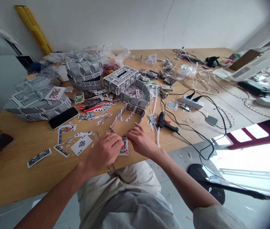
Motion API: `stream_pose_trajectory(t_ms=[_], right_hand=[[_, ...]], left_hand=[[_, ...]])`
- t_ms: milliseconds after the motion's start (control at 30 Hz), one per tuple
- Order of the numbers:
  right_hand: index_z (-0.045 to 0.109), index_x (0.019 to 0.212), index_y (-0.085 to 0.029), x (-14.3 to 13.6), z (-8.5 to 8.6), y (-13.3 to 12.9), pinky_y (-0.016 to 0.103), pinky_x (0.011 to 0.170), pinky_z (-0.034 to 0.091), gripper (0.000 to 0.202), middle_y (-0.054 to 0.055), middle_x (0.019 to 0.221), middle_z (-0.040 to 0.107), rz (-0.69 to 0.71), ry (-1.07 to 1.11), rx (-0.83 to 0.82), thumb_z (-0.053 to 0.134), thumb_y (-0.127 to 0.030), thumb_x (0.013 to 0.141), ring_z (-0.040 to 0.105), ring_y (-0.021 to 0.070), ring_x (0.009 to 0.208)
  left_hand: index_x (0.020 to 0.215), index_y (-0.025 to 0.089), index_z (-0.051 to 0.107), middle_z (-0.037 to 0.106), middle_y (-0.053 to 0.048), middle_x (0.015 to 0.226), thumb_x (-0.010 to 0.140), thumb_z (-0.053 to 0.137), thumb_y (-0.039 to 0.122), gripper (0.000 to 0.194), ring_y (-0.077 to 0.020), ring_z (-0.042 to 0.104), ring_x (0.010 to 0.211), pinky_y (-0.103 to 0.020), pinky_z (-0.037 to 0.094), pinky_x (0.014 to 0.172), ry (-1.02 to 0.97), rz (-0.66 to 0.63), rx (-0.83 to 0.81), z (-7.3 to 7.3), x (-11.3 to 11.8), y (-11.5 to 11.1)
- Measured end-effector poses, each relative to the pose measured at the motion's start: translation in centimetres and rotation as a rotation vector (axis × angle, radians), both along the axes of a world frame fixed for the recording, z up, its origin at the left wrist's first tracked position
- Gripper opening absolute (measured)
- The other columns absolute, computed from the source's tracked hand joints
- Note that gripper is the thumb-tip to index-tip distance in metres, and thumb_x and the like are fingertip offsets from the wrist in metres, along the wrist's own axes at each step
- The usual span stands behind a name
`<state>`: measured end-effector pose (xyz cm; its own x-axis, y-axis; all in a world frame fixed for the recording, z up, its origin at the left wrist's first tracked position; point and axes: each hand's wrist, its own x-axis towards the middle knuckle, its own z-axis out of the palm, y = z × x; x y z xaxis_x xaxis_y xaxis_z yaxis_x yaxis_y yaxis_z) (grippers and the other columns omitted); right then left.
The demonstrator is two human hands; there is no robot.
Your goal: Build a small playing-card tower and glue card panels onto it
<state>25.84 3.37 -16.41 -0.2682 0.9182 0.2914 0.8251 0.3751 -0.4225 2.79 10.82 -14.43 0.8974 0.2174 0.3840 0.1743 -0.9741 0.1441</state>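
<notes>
So, both hands are working close together over the near edge of the wooden table, with a face card lying face up right under the fingers. The left hand, wearing a ring, is curling its fingers in at the card's left side. The right hand is bending its fingers in from the other side, nearly meeting the left. Honestly, I can't tell what either one is actually gripping, since the fingertips are hiding it. Just beyond them, a bent strip of cards is standing on edge. Off to the left, an ace of spades is lying among scraps, and a phone is resting dark screen up. Over on the right, a glue gun is lying on its side, its cord trailing off the table.
</notes>
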Motion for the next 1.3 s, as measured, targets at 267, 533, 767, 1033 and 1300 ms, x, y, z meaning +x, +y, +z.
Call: stream_pose_trajectory(t_ms=[267, 533, 767, 1033, 1300], right_hand=[[0.078, 0.121, -0.021, 0.7, -0.3, 0.3, 0.060, 0.131, 0.033, 0.044, 0.008, 0.102, 0.079, 0.030, 0.018, -0.024, 0.057, 0.004, 0.093, 0.070, 0.0275, 0.108], [0.076, 0.129, -0.018, 1.0, 0.7, 0.4, 0.060, 0.131, 0.031, 0.061, 0.009, 0.099, 0.079, 0.092, 0.025, -0.060, 0.057, 0.004, 0.076, 0.072, 0.0291, 0.109], [0.055, 0.137, -0.015, 0.7, -0.3, 0.6, 0.060, 0.129, 0.035, 0.044, 0.015, 0.118, 0.080, 0.035, 0.077, -0.005, 0.073, -0.017, 0.097, 0.072, 0.0327, 0.123], [0.053, 0.127, -0.017, 0.4, -1.6, 1.5, 0.057, 0.121, 0.040, 0.029, 0.013, 0.110, 0.081, 0.022, 0.062, 0.045, 0.056, -0.003, 0.101, 0.078, 0.0291, 0.105], [0.059, 0.121, -0.020, 0.6, -0.9, 1.3, 0.059, 0.129, 0.032, 0.029, 0.012, 0.119, 0.079, 0.056, -0.055, 0.053, 0.070, -0.007, 0.097, 0.074, 0.0308, 0.112]], left_hand=[[0.113, 0.019, 0.072, 0.077, -0.010, 0.108, 0.105, 0.070, 0.029, 0.013, -0.0280, 0.071, 0.099, -0.045, 0.055, 0.088, 0.065, 0.015, 0.026, -2.9, -0.7, -1.5], [0.113, 0.019, 0.071, 0.079, -0.010, 0.113, 0.108, 0.059, 0.016, 0.013, -0.0269, 0.074, 0.108, -0.043, 0.053, 0.098, -0.087, 0.099, 0.197, -1.1, 0.8, 0.4], [0.112, 0.021, 0.063, 0.078, -0.007, 0.098, 0.111, 0.055, 0.020, 0.009, -0.0257, 0.074, 0.099, -0.045, 0.054, 0.105, -0.133, 0.128, 0.080, -2.3, 2.3, 2.8], [0.108, 0.022, 0.067, 0.079, -0.006, 0.096, 0.110, 0.061, 0.031, 0.011, -0.0265, 0.073, 0.096, -0.045, 0.053, 0.097, -0.079, 0.066, -0.018, -2.5, 1.7, 4.0], [0.093, 0.023, 0.066, 0.076, -0.003, 0.086, 0.111, 0.059, 0.030, 0.021, -0.0230, 0.070, 0.088, -0.041, 0.051, 0.094, -0.102, 0.092, -0.042, -2.8, 2.0, 4.2]])
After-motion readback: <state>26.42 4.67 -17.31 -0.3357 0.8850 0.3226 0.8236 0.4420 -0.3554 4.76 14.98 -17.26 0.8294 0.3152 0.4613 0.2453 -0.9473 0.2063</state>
